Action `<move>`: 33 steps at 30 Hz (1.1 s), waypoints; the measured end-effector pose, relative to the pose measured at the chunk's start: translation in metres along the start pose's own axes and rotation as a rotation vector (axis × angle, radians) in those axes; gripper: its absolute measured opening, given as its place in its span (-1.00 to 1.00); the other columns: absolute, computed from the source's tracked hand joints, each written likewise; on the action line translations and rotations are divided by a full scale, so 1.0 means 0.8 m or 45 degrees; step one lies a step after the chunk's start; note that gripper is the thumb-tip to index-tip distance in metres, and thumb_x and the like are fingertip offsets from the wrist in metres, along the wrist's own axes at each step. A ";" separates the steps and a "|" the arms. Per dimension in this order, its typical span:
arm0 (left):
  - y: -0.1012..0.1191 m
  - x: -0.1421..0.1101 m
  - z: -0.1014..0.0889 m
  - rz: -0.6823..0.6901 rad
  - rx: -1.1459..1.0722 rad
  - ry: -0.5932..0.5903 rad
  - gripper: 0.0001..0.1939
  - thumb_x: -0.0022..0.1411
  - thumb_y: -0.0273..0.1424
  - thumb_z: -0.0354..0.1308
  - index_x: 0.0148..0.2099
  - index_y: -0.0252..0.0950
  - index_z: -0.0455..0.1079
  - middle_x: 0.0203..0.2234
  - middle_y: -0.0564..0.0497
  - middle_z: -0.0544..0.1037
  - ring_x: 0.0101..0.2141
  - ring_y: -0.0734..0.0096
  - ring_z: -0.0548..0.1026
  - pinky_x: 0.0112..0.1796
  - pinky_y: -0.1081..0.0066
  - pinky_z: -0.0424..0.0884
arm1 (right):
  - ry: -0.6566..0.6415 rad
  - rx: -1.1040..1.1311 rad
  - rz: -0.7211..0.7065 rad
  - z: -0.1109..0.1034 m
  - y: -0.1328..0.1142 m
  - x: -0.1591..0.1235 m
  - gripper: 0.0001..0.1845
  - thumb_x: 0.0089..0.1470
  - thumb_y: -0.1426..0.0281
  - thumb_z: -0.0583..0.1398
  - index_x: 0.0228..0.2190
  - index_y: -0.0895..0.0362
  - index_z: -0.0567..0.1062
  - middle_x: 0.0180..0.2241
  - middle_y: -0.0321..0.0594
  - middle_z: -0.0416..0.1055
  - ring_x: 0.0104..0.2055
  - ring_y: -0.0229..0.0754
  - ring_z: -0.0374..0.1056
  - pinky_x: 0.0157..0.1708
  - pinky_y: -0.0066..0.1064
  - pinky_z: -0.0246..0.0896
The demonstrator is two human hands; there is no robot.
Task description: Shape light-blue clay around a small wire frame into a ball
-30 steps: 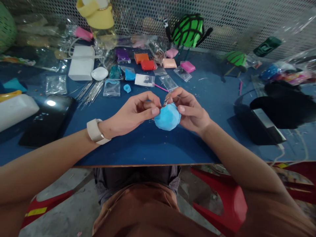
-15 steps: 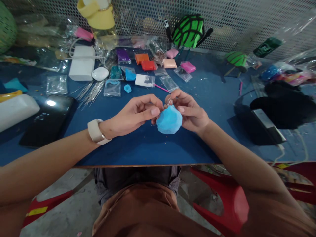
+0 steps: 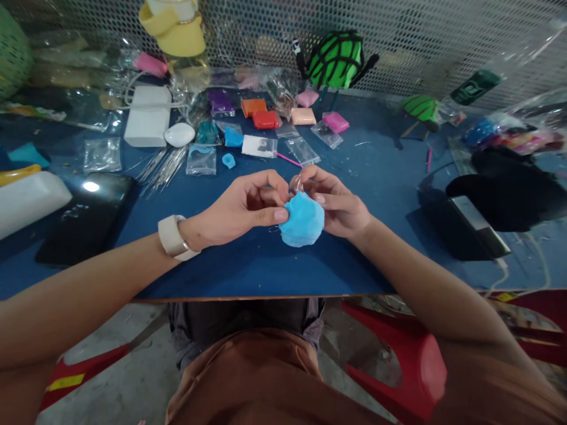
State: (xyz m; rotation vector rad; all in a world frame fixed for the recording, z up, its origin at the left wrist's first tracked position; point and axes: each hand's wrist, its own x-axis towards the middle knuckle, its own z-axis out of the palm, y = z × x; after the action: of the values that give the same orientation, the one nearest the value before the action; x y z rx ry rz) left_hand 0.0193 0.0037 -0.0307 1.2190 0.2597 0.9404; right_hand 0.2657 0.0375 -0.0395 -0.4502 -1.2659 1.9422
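Note:
A light blue lump of clay sits between both hands, just above the blue table. My left hand, with a pale watch on the wrist, pinches the lump's left side with thumb and forefinger. My right hand grips its upper right, fingers curled, and also pinches a bit of clear plastic wrap at the top of the lump.
Small bags of coloured clay lie at the back, with a white box, thin wires, a black phone on the left and a black device on the right. A green and black clay figure stands by the mesh wall.
The blue lump has turned a little and shifted slightly left between the fingers. Both hands stay in nearly the same spot.

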 end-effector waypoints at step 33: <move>-0.003 -0.005 -0.015 -0.065 0.031 0.176 -0.44 0.22 -0.31 0.81 0.03 -0.15 0.51 -0.30 0.14 0.76 -0.29 0.40 0.76 -0.21 0.41 0.73 | -0.044 -0.190 -0.160 -0.002 0.013 0.002 -0.19 0.00 0.26 0.76 0.23 0.00 0.68 0.03 -0.22 0.66 0.02 -0.13 0.62 -0.08 -0.39 0.61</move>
State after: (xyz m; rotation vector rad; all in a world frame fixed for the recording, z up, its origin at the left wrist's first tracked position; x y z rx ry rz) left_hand 0.0108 0.0089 -0.0383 1.1659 0.4109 0.9806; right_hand 0.2616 0.0372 -0.0492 -0.4029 -1.4335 1.7655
